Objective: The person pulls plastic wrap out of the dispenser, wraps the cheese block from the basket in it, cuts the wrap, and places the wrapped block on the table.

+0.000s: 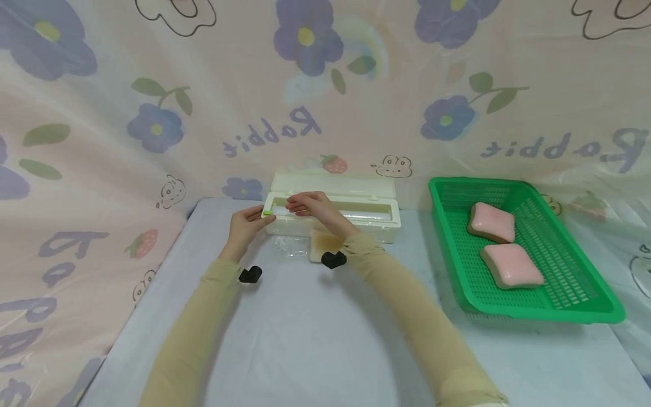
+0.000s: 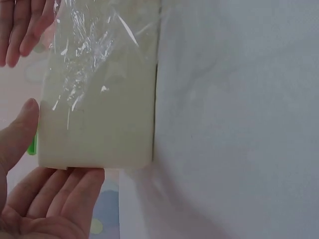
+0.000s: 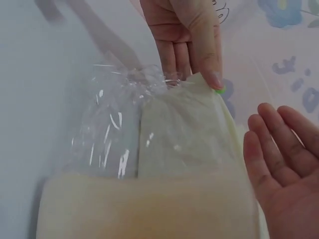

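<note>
A cream cling film dispenser (image 1: 333, 226) lies across the back of the table with its lid (image 1: 333, 184) raised. My left hand (image 1: 245, 229) grips its left end, the thumb by a small green slider (image 1: 267, 213) and the fingers against the end wall. Over the open trough, where a white roll (image 1: 366, 215) shows, my right hand (image 1: 317, 208) hovers with straight fingers and holds nothing. Clear film (image 1: 291, 245) hangs crumpled down the dispenser's front onto the table. A bread slice (image 1: 323, 243), pale with a browned middle, sits against the front, partly hidden by my right forearm.
A green plastic basket (image 1: 458, 282) stands to the right, with two pink-topped, bread-shaped pieces (image 1: 492, 222) in it. Behind the table hangs a flower-printed curtain (image 1: 356, 113). White cloth (image 1: 305, 339) covers the table.
</note>
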A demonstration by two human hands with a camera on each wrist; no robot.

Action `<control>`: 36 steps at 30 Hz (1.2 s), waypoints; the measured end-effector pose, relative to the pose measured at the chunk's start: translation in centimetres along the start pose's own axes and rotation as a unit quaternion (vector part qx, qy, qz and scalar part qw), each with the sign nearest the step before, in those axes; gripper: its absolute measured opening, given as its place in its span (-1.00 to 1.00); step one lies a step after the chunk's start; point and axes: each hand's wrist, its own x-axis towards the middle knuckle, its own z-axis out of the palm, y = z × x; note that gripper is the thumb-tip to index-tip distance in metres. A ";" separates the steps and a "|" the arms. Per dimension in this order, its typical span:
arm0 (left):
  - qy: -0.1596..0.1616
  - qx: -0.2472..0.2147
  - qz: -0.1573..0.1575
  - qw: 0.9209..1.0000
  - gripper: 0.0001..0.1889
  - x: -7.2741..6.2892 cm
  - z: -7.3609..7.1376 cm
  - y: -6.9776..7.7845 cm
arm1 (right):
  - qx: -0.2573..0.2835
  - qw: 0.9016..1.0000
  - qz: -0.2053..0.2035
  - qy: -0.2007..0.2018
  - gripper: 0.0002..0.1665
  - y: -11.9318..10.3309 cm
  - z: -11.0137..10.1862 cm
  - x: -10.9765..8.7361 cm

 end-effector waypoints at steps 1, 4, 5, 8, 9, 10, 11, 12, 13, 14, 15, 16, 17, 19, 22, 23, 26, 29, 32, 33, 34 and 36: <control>-0.003 -0.001 0.001 1.000 -0.39 0.0 -0.1 -0.1 | -0.002 1.000 -0.003 -0.001 -0.53 0.1 0.3 0.3; -0.008 -0.002 0.007 1.000 -0.38 0.1 -0.2 -0.3 | -0.019 1.000 -0.014 -0.004 -0.60 0.2 1.3 1.0; -0.008 -0.001 0.009 1.000 -0.38 0.1 -0.3 -0.3 | -0.026 0.999 -0.018 -0.007 -0.62 0.4 1.5 1.2; -0.009 0.002 0.014 1.000 -0.38 0.1 -0.2 -0.2 | -0.058 0.998 -0.033 -0.013 -0.67 0.7 2.1 1.8; -0.010 0.002 0.016 1.000 -0.38 0.0 -0.2 -0.1 | -0.067 0.997 -0.039 -0.014 -0.67 0.8 2.3 2.0; -0.011 0.003 0.017 1.000 -0.38 0.0 -0.2 -0.1 | -0.078 0.996 -0.044 -0.015 -0.68 0.9 2.4 2.1; -0.013 0.003 0.019 1.000 -0.39 0.0 -0.1 0.0 | -0.087 0.995 -0.049 -0.015 -0.68 1.1 2.5 2.3; -0.013 0.003 0.020 1.000 -0.39 -0.1 -0.1 0.0 | -0.096 0.994 -0.053 -0.015 -0.68 1.2 2.6 2.5; -0.013 0.003 0.020 1.000 -0.40 -0.1 -0.1 0.0 | -0.105 0.993 -0.057 -0.015 -0.68 1.3 2.7 2.7; -0.013 0.003 0.020 1.000 -0.41 -0.1 -0.2 0.0 | -0.113 0.992 -0.058 -0.013 -0.69 1.5 2.8 2.8; -0.015 0.005 0.019 1.000 -0.41 -0.1 -0.2 0.0 | -0.121 0.991 -0.058 -0.012 -0.69 1.6 2.9 2.9; -0.016 0.005 0.018 1.000 -0.42 -0.1 -0.2 -0.1 | -0.130 0.990 -0.057 -0.009 -0.70 1.6 3.0 3.0; -0.017 0.004 0.017 1.000 -0.42 -0.2 -0.2 -0.1 | -0.141 0.988 -0.057 -0.005 -0.70 1.7 3.2 3.1; -0.017 0.006 0.018 1.000 -0.42 -0.2 -0.3 -0.2 | -0.162 0.985 -0.056 0.003 -0.71 1.8 3.4 3.2; -0.020 0.006 0.025 0.999 -0.43 -0.1 -0.4 -0.3 | -0.191 0.980 -0.056 0.020 -0.73 1.8 3.7 3.3; -0.021 0.007 0.028 0.999 -0.43 -0.1 -0.4 -0.4 | -0.199 0.978 -0.057 0.024 -0.74 1.8 3.9 3.3; -0.024 0.010 0.033 0.999 -0.43 -0.1 -0.6 -0.6 | -0.214 0.974 -0.056 0.041 -0.77 1.9 4.2 3.4; -0.028 0.015 0.035 0.999 -0.42 0.0 -0.7 -0.7 | -0.223 0.972 -0.054 0.057 -0.79 1.9 4.5 3.4; -0.033 0.010 0.036 0.999 -0.42 0.1 -0.8 -0.7 | -0.235 0.968 -0.050 0.071 -0.80 1.7 4.8 3.4; -0.034 0.007 0.036 0.999 -0.42 0.1 -0.9 -0.7 | -0.239 0.967 -0.048 0.075 -0.80 1.6 4.9 3.3; -0.035 0.002 0.035 0.999 -0.42 0.1 -0.9 -0.7 | -0.243 0.966 -0.045 0.078 -0.80 1.6 5.0 3.3; -0.038 -0.011 0.031 0.999 -0.43 0.0 -1.0 -0.4 | -0.253 0.963 -0.041 0.085 -0.81 1.5 5.2 3.3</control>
